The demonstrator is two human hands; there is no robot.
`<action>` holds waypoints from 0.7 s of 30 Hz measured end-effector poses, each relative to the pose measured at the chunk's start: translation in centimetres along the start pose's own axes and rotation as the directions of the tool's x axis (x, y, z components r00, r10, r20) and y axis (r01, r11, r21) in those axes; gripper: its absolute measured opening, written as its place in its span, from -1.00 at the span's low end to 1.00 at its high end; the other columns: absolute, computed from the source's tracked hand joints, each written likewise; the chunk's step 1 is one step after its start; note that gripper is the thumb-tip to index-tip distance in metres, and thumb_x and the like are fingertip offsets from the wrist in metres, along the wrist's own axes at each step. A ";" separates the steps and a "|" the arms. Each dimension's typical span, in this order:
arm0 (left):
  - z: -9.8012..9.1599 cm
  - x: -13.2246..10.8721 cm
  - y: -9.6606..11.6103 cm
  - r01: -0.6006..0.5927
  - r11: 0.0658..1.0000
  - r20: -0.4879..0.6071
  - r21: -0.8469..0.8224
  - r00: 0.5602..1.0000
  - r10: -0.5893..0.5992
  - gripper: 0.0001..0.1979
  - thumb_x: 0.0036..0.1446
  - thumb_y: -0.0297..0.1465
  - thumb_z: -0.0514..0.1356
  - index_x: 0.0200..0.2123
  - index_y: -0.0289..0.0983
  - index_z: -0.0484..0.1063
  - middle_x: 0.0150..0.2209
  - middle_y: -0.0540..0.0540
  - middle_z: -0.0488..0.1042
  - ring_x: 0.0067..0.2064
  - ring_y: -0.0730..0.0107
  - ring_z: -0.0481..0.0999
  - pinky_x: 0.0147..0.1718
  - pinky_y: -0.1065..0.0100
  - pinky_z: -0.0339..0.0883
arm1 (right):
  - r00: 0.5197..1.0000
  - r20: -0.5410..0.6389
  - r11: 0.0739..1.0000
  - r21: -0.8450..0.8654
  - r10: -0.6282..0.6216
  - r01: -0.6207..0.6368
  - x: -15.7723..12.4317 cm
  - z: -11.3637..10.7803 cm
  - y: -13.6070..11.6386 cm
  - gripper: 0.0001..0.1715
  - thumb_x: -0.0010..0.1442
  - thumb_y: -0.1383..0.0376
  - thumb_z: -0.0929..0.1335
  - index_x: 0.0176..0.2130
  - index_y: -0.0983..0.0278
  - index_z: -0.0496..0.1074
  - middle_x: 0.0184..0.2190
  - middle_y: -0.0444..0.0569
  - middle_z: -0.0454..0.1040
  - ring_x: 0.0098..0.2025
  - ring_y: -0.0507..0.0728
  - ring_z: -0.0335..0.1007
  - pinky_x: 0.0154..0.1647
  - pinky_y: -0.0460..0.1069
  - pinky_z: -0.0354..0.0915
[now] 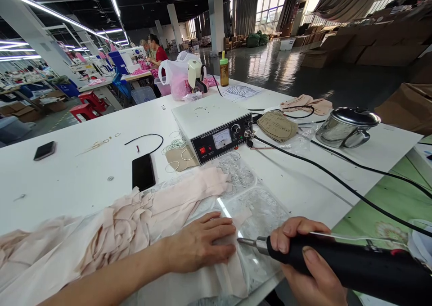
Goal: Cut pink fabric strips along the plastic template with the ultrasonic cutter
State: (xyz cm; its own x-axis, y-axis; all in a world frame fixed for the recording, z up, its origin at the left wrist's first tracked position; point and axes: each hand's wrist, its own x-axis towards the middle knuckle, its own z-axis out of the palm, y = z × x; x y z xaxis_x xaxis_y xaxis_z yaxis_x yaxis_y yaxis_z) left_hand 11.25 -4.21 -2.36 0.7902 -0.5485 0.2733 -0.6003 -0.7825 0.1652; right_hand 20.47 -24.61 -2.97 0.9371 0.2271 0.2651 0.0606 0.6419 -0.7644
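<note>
My left hand [202, 242] lies flat, fingers stretched out, on a strip of pale pink fabric [238, 270]. In my right hand [305, 256] is a thick black ultrasonic cutter [340, 263], gripped round its body. Its metal tip [248, 241] points left and meets or nearly meets the fabric's right edge, just beside my left fingers. Under the fabric is a clear, scratched sheet [266, 207]. More pale pink pieces [124, 220] lie bunched and layered to the left.
A control box with a dial [221, 139] stands ahead, a black cable [313, 162] running from it to the right. Around it are a black phone [143, 172], a brown card pattern [278, 125], a lidded metal mug [347, 126] and a bottle [224, 72]. Cartons stand beyond.
</note>
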 end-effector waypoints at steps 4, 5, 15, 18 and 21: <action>-0.1 0.1 0.1 0.003 1.000 -0.015 -0.001 1.000 -0.003 -0.79 0.40 -0.33 0.04 -0.14 -0.26 0.46 0.03 -0.18 0.45 0.17 0.26 0.35 0.23 0.19 0.10 | 1.000 0.002 1.000 0.005 0.007 -0.007 0.0 0.0 -0.1 -0.90 0.16 0.23 0.34 -0.29 0.21 0.36 -0.43 -0.16 0.32 -0.56 -0.02 0.28 -0.56 -0.04 0.34; -0.2 0.1 0.1 0.003 1.000 -0.015 -0.001 1.000 -0.003 -0.78 0.41 -0.33 0.04 -0.14 -0.26 0.46 0.03 -0.18 0.45 0.17 0.26 0.35 0.23 0.19 0.11 | 1.000 0.002 1.000 0.003 0.006 -0.006 0.0 0.1 -0.1 -0.90 0.16 0.23 0.34 -0.29 0.21 0.36 -0.44 -0.16 0.32 -0.57 -0.03 0.28 -0.56 -0.05 0.33; -0.2 -0.1 -0.3 -0.008 1.000 0.069 0.003 0.998 0.008 -0.75 0.42 -0.28 0.01 -0.13 -0.25 0.44 0.13 -0.14 0.40 0.23 0.25 0.31 0.26 0.20 0.09 | 1.000 0.029 0.999 -0.036 -0.009 0.010 -0.1 0.2 -0.3 -0.90 0.17 0.23 0.36 -0.30 0.21 0.36 -0.45 -0.15 0.32 -0.57 -0.02 0.29 -0.58 -0.05 0.34; -0.2 -0.1 -0.4 -0.003 1.000 0.096 -0.005 0.995 0.004 -0.76 0.41 -0.28 0.04 -0.12 -0.25 0.45 0.12 -0.14 0.42 0.21 0.24 0.33 0.26 0.21 0.09 | 0.999 0.036 0.999 -0.042 -0.015 0.016 -0.2 -0.2 -0.2 -0.90 0.19 0.23 0.34 -0.29 0.21 0.35 -0.44 -0.15 0.31 -0.56 -0.02 0.28 -0.58 -0.05 0.34; -0.2 -0.1 -0.5 -0.013 1.000 0.098 -0.013 0.995 0.014 -0.77 0.40 -0.28 0.04 -0.13 -0.24 0.46 0.10 -0.15 0.43 0.19 0.24 0.36 0.26 0.20 0.07 | 0.999 0.041 0.999 -0.041 -0.015 0.017 -0.2 -0.3 -0.1 -0.91 0.19 0.24 0.34 -0.28 0.21 0.34 -0.43 -0.15 0.31 -0.55 -0.02 0.28 -0.57 -0.05 0.35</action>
State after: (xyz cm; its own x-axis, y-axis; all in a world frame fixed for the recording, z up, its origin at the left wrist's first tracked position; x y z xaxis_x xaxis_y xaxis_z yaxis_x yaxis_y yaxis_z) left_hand 11.41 -3.72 -2.25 0.7898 -0.5858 0.1818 -0.6122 -0.7712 0.1744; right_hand 20.37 -24.97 -3.11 0.9211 0.2473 0.3008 0.0908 0.6148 -0.7834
